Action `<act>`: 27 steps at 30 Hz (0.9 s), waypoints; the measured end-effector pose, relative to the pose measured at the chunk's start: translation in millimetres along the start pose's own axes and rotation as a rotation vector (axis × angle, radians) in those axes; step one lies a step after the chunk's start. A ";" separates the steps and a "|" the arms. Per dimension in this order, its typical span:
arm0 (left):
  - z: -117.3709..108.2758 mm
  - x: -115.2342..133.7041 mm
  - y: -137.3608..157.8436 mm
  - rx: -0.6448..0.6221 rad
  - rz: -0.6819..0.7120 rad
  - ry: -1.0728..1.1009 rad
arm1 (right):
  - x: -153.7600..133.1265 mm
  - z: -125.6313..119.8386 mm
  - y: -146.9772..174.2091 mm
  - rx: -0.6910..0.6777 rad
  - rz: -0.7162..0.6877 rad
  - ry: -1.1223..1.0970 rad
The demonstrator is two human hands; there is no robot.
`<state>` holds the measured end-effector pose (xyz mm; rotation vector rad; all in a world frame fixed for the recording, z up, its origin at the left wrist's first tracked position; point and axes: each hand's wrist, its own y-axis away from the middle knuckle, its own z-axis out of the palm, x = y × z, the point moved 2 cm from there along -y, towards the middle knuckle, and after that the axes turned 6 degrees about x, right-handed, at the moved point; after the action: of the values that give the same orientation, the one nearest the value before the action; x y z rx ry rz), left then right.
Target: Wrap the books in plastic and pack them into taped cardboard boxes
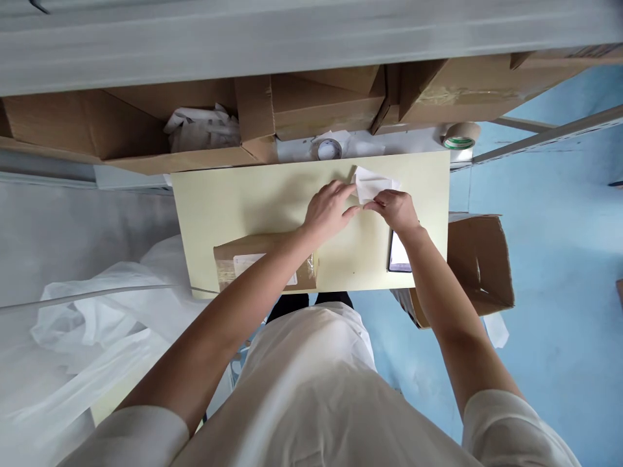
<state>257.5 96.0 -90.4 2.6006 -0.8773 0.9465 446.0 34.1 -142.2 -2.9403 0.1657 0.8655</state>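
Note:
A small piece of folded white paper (374, 181) lies at the far right part of the pale yellow table (272, 194). My right hand (395, 209) is closed at its lower edge, thumb and fingers pinching it. At its left edge, the fingertips of my left hand (329, 209) touch the paper, with thumb and fingers apart. Below my right wrist is a flat, dark-edged device (399, 254) with a pale surface, partly covered by the forearm. A taped cardboard box (265, 250) with a white label sits at the near left, partly behind my left forearm.
Open cardboard boxes (326, 110) line the shelf behind the table, one holding crumpled white wrapping (203, 128). Two tape rolls, one clear (329, 149) and one brown (461, 136), rest there. Another open box (479, 259) stands at right. White sheeting (111, 318) heaps at left.

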 end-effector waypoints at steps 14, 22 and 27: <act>23.9 -7.6 -19.0 0.309 -0.261 0.435 | -38.2 -37.4 18.1 0.420 0.127 0.084; 8.0 -29.6 -7.0 0.388 -0.419 0.858 | -28.9 -9.2 -27.6 0.083 0.047 -0.107; -76.9 -29.4 0.0 0.747 -0.185 0.484 | -31.0 -15.0 -32.8 0.045 -0.036 0.002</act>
<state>200.8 140.7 -50.8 2.6926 -0.1541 2.0241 432.2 67.7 -111.5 -2.8931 0.1299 0.8432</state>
